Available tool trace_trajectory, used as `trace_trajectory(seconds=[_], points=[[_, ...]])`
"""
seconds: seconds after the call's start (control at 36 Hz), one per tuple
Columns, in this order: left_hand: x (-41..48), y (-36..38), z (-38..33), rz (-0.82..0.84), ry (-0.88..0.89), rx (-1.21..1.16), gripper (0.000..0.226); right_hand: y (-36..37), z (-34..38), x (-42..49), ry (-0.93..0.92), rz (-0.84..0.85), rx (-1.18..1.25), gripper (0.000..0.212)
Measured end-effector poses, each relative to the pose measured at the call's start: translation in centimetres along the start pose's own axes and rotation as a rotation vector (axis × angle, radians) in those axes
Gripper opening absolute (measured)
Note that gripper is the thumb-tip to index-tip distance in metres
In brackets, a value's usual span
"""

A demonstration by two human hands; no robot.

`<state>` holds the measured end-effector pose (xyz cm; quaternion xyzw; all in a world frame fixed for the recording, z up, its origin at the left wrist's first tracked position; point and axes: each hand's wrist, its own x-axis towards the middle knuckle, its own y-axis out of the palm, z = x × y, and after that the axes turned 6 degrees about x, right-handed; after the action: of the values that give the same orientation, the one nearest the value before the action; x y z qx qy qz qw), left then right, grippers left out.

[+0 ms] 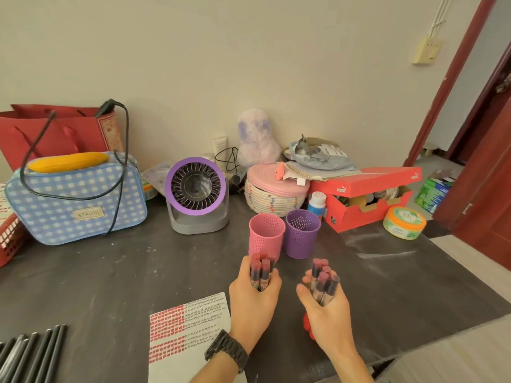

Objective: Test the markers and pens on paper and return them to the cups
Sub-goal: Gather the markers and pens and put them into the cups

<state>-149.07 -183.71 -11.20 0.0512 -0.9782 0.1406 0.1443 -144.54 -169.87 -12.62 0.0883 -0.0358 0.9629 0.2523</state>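
Each hand's fingers clench 1 bundle of markers upright: left hand (253,294) nearest the pink cup (266,234), right hand (323,302) below the purple cup (302,233). Caps up suits dropping them in.

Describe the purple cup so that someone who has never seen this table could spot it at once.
Find the red shoebox on the right of the dark table. Just left of its near corner two perforated cups stand side by side. The purple cup is the right-hand one, nearer the box; the pink cup beside it has the same shape but stands nearer the fan.
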Motion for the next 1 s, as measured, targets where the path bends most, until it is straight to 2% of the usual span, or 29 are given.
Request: trace_trajectory(seconds=[0.06, 0.14, 0.25, 0.33, 0.44, 0.56, 0.64, 0.69, 0.78, 0.83, 0.89, 1.0], points=[[1.3, -0.3, -0.3, -0.025, 0.012, -0.05, 0.02, -0.3, 0.2, 0.3, -0.015, 0.091, -0.064, 0.041], [3.4, -0.7, -1.2, -0.069, 0.03, -0.11, 0.017, -0.3, 0.1, 0.6, -0.046, 0.123, -0.132, 0.033], [6.9, -1.3, -3.3, -0.14, 0.053, -0.197, 0.026, 0.0, -0.1, 1.4, -0.016, 0.044, -0.087, 0.022], [10.2, -1.6, -5.0, -0.192, 0.019, -0.28, 0.015, 0.5, 0.7, 2.7, 0.034, -0.031, 0.1, 0.018], [14.4, -1.0, -6.5, -0.175, -0.064, -0.448, 0.027, 1.7, 3.7, 5.9, 0.073, -0.153, 0.371, 0.018], [16.4, 0.6, -6.3, -0.14, -0.119, -0.436, 0.032, 3.7, 7.7, 10.1, 0.096, -0.244, 0.552, 0.035], [16.9, 1.7, -5.5, -0.121, -0.109, -0.427, 0.025, 5.3, 9.5, 13.1, 0.067, -0.319, 0.692, 0.016], [16.9, 2.2, -4.9, -0.122, -0.105, -0.436, 0.018, 6.3, 9.8, 14.5, 0.084, -0.337, 0.747, 0.016], [16.7, 2.9, -3.8, -0.088, -0.114, -0.43, 0.023, 7.5, 9.1, 15.9, 0.096, -0.348, 0.753, 0.017], [16.3, 3.2, -2.7, -0.064, -0.119, -0.346, 0.029, 8.0, 8.2, 16.3, 0.112, -0.371, 0.748, 0.021], [15.8, 3.3, -1.6, -0.05, -0.128, -0.26, 0.025, 8.3, 7.2, 16.5, 0.133, -0.39, 0.744, 0.028], [15.1, 3.6, 0.2, 0.018, -0.179, -0.226, 0.028, 8.6, 5.6, 16.5, 0.151, -0.388, 0.722, 0.025]])
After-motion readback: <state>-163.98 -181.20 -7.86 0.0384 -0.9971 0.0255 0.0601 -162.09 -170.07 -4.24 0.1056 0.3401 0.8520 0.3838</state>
